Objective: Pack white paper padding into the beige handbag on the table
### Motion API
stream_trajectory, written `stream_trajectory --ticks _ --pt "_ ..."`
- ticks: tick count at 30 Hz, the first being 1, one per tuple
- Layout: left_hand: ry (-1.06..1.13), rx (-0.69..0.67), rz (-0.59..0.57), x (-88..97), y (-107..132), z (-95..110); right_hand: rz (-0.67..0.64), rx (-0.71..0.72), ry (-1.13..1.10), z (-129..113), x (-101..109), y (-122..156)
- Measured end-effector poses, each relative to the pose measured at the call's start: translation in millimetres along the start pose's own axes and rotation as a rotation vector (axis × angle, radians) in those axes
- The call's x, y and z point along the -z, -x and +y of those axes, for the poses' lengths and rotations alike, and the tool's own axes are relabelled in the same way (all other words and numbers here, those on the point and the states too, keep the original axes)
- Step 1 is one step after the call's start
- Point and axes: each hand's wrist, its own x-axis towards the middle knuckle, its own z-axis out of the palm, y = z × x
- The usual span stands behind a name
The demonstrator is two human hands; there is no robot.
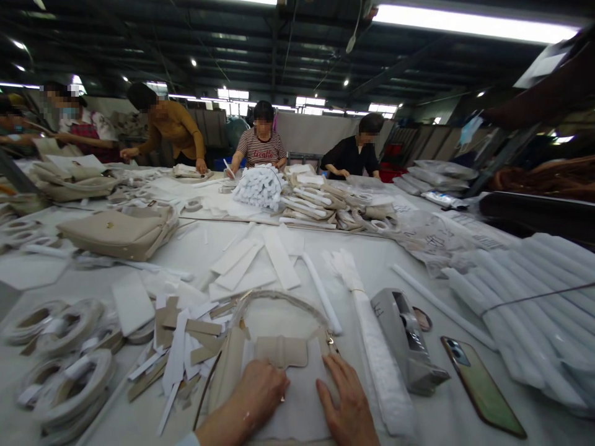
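Far left of the bag (231,370), tape rolls (69,347) are heaped. Just left of the bag, a litter of white and brown strips (186,347) is spread. The bag itself, beige with a looped strap, is laid flat on the table (418,260) at the near edge, and a white sheet (302,406) is spread over its front. The left hand (263,393) is rested on that sheet with its fingers curled under; whether anything is pinched cannot be told. The right hand (346,406) is pressed flat on the sheet beside it, fingers wide, nothing held. Just right of the bag a wrapped roll (379,353) is laid, then a dispenser (404,334), then a phone (481,387). Far right of the bag, white tubes (534,303) are stacked. Well beyond the bag, four people are seen at work.
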Motion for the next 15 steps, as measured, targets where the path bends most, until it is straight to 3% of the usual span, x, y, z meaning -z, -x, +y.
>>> stream_trajectory --ticks 8,15 --pt "0.05 0.086 0.029 -8.3 1.4 -5.5 -0.004 -0.066 -0.089 -3.7 1.6 -1.9" --pt "0.034 0.041 0.038 -0.5 5.6 -1.9 0.026 -0.046 -0.062 -2.8 2.9 -0.1"
